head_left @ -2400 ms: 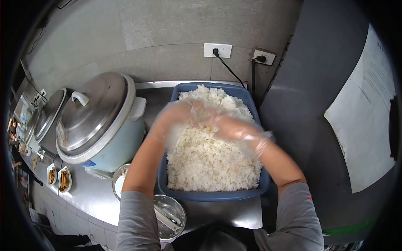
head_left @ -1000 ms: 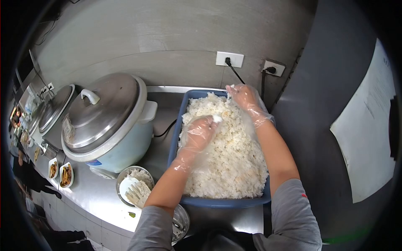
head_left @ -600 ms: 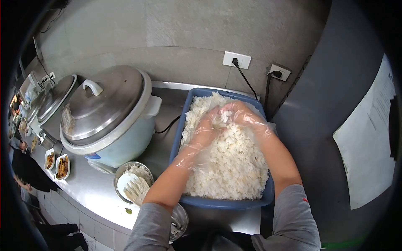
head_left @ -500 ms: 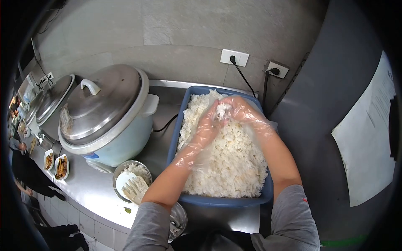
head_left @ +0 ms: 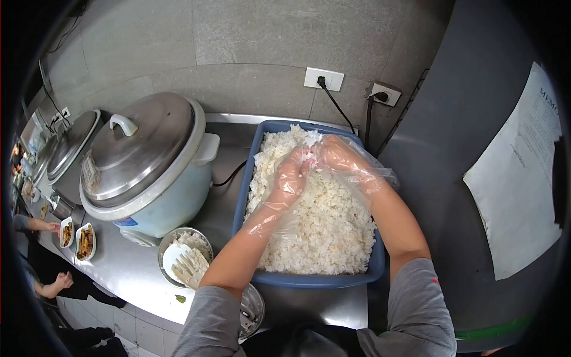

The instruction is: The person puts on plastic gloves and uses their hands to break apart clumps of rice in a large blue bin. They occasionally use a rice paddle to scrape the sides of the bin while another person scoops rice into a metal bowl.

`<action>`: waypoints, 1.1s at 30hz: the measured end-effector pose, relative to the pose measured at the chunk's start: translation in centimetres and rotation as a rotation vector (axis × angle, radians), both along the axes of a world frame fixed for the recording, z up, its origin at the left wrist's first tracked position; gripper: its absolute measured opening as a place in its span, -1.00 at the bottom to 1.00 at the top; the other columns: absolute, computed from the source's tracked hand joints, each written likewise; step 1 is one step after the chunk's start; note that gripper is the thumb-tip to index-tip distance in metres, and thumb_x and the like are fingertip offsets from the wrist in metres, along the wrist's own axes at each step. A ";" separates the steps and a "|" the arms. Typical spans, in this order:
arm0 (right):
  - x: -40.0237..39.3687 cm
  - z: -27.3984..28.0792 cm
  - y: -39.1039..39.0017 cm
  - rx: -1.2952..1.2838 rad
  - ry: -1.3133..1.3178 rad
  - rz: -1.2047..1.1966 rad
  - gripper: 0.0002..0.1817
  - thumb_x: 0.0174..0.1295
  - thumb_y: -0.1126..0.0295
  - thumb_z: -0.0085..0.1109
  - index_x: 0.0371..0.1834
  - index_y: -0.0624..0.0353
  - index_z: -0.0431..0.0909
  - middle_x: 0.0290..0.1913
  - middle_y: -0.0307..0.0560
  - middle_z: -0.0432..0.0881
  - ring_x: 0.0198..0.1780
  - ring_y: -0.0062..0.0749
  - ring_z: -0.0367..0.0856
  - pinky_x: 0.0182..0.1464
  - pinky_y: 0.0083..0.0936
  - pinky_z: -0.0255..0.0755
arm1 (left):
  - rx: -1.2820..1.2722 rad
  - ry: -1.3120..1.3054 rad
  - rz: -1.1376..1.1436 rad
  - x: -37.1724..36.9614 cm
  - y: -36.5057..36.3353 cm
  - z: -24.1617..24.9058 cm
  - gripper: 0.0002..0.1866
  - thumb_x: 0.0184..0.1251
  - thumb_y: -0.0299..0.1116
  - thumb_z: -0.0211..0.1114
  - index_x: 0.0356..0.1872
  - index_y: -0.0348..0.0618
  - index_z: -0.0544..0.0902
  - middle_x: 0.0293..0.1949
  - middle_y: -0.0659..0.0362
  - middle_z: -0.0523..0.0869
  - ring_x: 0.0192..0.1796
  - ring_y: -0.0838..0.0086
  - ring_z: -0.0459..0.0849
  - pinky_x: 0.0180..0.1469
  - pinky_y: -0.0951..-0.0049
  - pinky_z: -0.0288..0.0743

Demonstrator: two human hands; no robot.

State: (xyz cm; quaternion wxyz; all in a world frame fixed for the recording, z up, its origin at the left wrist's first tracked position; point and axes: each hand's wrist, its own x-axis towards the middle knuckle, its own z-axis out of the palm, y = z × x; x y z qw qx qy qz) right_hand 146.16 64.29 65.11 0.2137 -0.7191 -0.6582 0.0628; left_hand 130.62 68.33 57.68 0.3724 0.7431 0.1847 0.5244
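Observation:
My left hand (head_left: 290,174) and my right hand (head_left: 338,153), both in clear plastic gloves, are close together over the far half of a blue tub (head_left: 380,262). Cooked white rice (head_left: 321,229) fills the tub in a heap. Fingers of both hands are curled inward around a small clump of rice (head_left: 308,157), of which only a little shows between them. The loose glove cuffs hang about my wrists.
Left of the tub stands a large rice cooker (head_left: 160,196) with a metal lid. Nearer me, a metal bowl (head_left: 162,265) holds rice and a white rice paddle (head_left: 190,268). Two white dishes (head_left: 86,242) of food sit farther left, where another person's hand (head_left: 55,227) touches one.
My hands have drawn closer together and curled tighter, so less of the rice clump shows. At the far left, another person's hand has come to one of the dishes.

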 end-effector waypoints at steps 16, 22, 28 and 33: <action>-1.6 0.4 -4.4 -0.408 0.154 0.092 -0.60 -0.06 0.49 0.46 -0.07 -0.04 0.71 0.10 -0.10 0.63 0.08 -0.28 0.58 0.13 -0.43 0.45 | -0.232 0.317 0.248 -2.4 2.0 -0.1 -0.77 0.11 -0.55 0.18 -0.17 -0.12 0.58 -0.30 -0.04 0.62 -0.21 0.19 0.62 -0.14 0.24 0.46; 3.4 -0.5 -2.4 -0.175 0.575 -0.206 -0.79 0.07 0.47 0.35 -0.22 0.27 0.65 -0.15 -0.02 0.66 -0.14 -0.39 0.61 -0.06 -0.41 0.48 | -0.289 0.474 -0.140 -2.5 2.2 -0.7 -0.23 -0.10 -0.26 0.49 0.24 -0.25 0.45 0.18 -0.19 0.51 0.26 0.09 0.48 0.27 0.32 0.34; 2.0 1.8 -4.0 -0.181 0.567 -0.218 -0.59 0.17 0.13 0.35 -0.13 0.28 0.62 -0.13 -0.14 0.64 -0.02 -0.44 0.52 0.10 -0.40 0.39 | -0.130 0.730 -0.324 -3.0 2.0 -1.0 -0.15 -0.08 -0.16 0.56 0.28 -0.29 0.42 0.21 -0.18 0.51 0.27 0.11 0.48 0.29 0.35 0.32; 2.6 0.1 -7.7 -0.288 -0.097 0.127 -0.47 0.00 0.26 0.46 0.09 0.11 0.60 0.08 0.11 0.60 0.15 -0.10 0.53 0.21 -0.38 0.36 | -0.271 0.674 -0.373 -3.1 2.0 -0.6 -0.18 -0.03 -0.04 0.52 0.24 -0.30 0.46 0.11 -0.18 0.60 0.18 0.08 0.57 0.22 0.32 0.39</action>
